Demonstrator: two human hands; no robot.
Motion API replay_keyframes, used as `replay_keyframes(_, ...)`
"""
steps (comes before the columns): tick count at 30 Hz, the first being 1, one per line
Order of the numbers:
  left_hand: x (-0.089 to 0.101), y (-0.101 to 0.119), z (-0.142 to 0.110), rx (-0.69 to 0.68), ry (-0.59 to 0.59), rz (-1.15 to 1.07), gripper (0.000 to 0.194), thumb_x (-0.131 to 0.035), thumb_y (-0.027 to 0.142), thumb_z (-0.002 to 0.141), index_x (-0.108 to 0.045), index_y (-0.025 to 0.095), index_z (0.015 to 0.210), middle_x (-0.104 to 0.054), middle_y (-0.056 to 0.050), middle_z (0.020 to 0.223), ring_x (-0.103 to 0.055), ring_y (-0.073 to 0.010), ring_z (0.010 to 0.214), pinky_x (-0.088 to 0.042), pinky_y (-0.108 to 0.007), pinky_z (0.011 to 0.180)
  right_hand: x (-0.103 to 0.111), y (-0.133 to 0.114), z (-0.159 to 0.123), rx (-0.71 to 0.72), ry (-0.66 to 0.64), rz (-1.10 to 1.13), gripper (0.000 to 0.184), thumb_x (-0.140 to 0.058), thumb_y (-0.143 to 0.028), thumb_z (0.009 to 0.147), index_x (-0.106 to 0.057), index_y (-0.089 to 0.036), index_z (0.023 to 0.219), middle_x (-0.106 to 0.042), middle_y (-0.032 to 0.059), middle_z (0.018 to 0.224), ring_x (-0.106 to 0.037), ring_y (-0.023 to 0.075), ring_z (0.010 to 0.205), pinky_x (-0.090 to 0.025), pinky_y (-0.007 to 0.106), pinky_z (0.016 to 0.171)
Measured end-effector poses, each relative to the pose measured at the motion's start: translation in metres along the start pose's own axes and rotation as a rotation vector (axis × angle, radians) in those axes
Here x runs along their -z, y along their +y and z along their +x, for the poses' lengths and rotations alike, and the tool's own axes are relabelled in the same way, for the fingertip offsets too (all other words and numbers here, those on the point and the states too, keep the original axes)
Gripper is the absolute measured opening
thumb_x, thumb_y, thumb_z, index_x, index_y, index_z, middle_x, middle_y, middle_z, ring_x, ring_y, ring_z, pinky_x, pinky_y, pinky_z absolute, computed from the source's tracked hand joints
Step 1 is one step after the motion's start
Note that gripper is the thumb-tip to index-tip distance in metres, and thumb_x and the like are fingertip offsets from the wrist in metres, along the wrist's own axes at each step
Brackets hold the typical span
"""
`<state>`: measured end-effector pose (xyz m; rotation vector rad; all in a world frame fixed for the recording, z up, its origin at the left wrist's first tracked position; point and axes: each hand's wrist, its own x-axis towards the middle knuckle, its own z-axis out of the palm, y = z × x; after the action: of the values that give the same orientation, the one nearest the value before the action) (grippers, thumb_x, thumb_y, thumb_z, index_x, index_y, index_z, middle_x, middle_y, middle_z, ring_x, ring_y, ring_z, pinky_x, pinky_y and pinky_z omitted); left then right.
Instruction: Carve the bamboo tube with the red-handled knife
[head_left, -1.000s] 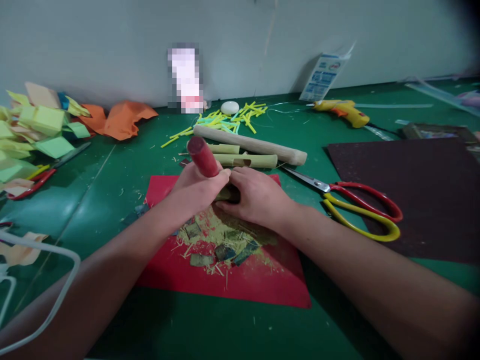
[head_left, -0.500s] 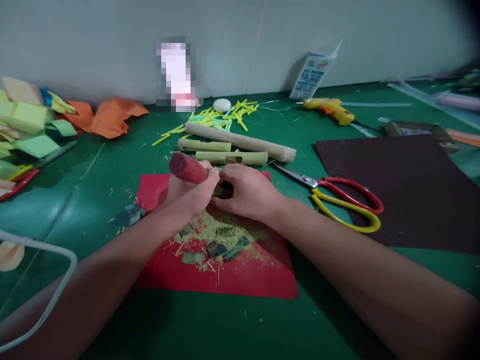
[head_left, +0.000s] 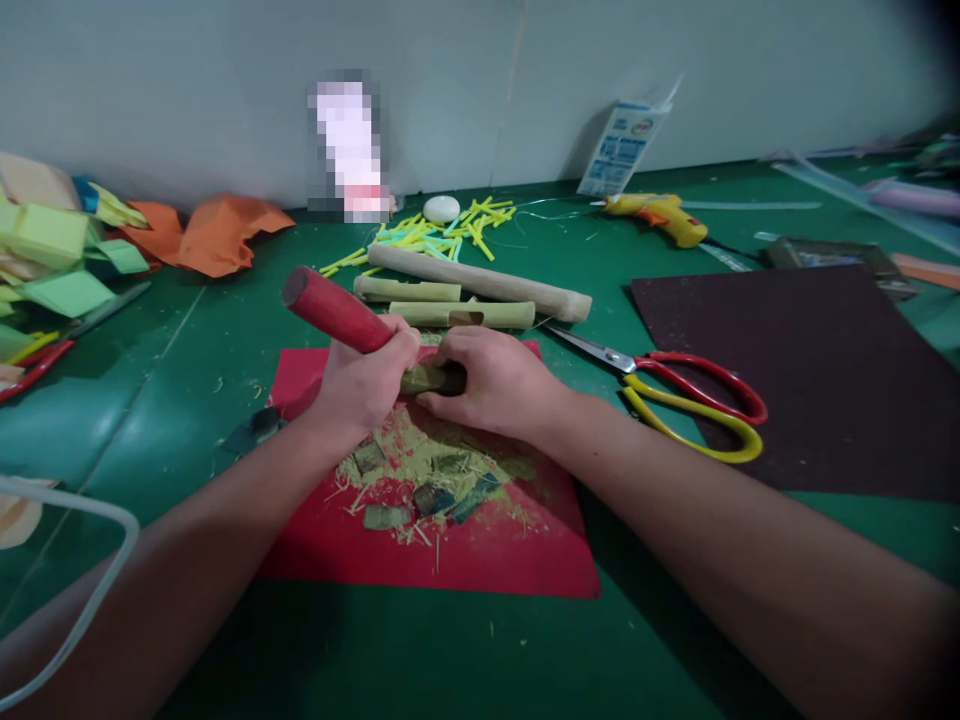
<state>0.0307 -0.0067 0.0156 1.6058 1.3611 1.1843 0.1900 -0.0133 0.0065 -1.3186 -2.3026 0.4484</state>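
Note:
My left hand [head_left: 367, 375] is wrapped round the thick red handle [head_left: 337, 308] of a tool whose working end is hidden. The handle leans up and to the left. Under the fingers of my right hand [head_left: 491, 375] lies a short piece of bamboo [head_left: 427, 380], gripped from the right side. Both hands meet over a red sheet [head_left: 525, 560] strewn with sawdust and shavings [head_left: 412, 445]. Several dark bamboo chips [head_left: 472, 500] rest nearer to me on that sheet. Just beyond my hands are a notched bamboo tube [head_left: 502, 315] and another bamboo piece [head_left: 409, 290].
A wooden stick [head_left: 480, 278] lies behind the bamboo. Scissors [head_left: 697, 405] overlap a dark board [head_left: 810, 380] at right. Farther back are yellow straw pieces [head_left: 420, 240], a white egg-shaped object [head_left: 442, 209] and a yellow glue gun [head_left: 660, 218]. Folded papers [head_left: 56, 240] crowd the left.
The red handle has tipped over to the left and lower. More of the bamboo piece shows between my hands. The whole view has shifted, so things sit farther left.

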Motion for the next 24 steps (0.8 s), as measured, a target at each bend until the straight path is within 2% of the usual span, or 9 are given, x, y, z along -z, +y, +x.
replay_keyframes(7, 0.000, -0.003, 0.001, -0.013, -0.023, 0.102, 0.030, -0.054, 0.018, 0.076, -0.039, 0.020, 0.050, -0.036, 0.004, 0.052, -0.035, -0.0105, 0.054, -0.034, -0.027, 0.054, -0.001, 0.001, -0.001, 0.032, 0.007, -0.014, 0.025, -0.074, -0.037, 0.076, -0.062, -0.016, 0.079, -0.057, 0.0033, 0.078, -0.047, 0.0163, 0.075, -0.034, 0.030, 0.067)
replay_keyframes(11, 0.003, -0.007, -0.002, -0.049, -0.064, 0.146, 0.030, -0.055, 0.026, 0.081, -0.042, 0.020, 0.055, -0.040, 0.004, 0.056, -0.040, -0.0120, 0.059, -0.036, -0.028, 0.059, 0.000, 0.002, -0.001, 0.037, 0.014, -0.003, 0.025, -0.075, -0.037, 0.076, -0.064, -0.015, 0.079, -0.057, 0.0029, 0.077, -0.047, 0.0156, 0.074, -0.033, 0.029, 0.067)
replay_keyframes(14, 0.003, -0.011, -0.004, -0.098, -0.106, 0.181, 0.027, -0.053, 0.031, 0.084, -0.047, 0.021, 0.059, -0.046, 0.002, 0.061, -0.046, -0.0139, 0.065, -0.038, -0.030, 0.063, 0.002, 0.002, 0.001, 0.008, -0.006, 0.041, 0.023, -0.076, -0.036, 0.075, -0.065, -0.016, 0.076, -0.059, 0.0022, 0.075, -0.048, 0.0143, 0.071, -0.032, 0.029, 0.064)
replay_keyframes(18, 0.004, -0.016, -0.004, -0.147, -0.139, 0.145, 0.029, -0.051, 0.032, 0.083, -0.043, 0.021, 0.057, -0.044, 0.003, 0.058, -0.045, -0.0136, 0.062, -0.037, -0.030, 0.061, 0.003, 0.000, 0.003, -0.045, -0.019, 0.061, 0.023, -0.078, -0.036, 0.072, -0.066, -0.016, 0.072, -0.061, 0.0015, 0.072, -0.048, 0.0130, 0.067, -0.029, 0.028, 0.061)
replay_keyframes(21, 0.005, -0.015, -0.007, -0.117, -0.150, 0.105, 0.029, -0.051, 0.031, 0.081, -0.040, 0.021, 0.055, -0.041, 0.003, 0.057, -0.042, -0.0128, 0.060, -0.036, -0.029, 0.059, 0.004, 0.000, 0.003, -0.048, -0.009, 0.063, 0.024, -0.078, -0.037, 0.072, -0.066, -0.016, 0.071, -0.062, 0.0017, 0.071, -0.048, 0.0127, 0.066, -0.029, 0.029, 0.061)
replay_keyframes(24, 0.005, -0.011, -0.012, -0.043, -0.167, 0.057, 0.024, -0.053, 0.029, 0.077, -0.046, 0.021, 0.056, -0.042, 0.003, 0.057, -0.040, -0.0123, 0.058, -0.036, -0.028, 0.057, 0.004, 0.002, 0.003, -0.025, -0.017, 0.080, 0.022, -0.076, -0.035, 0.075, -0.066, -0.016, 0.070, -0.062, 0.0013, 0.071, -0.049, 0.0127, 0.066, -0.029, 0.029, 0.061)
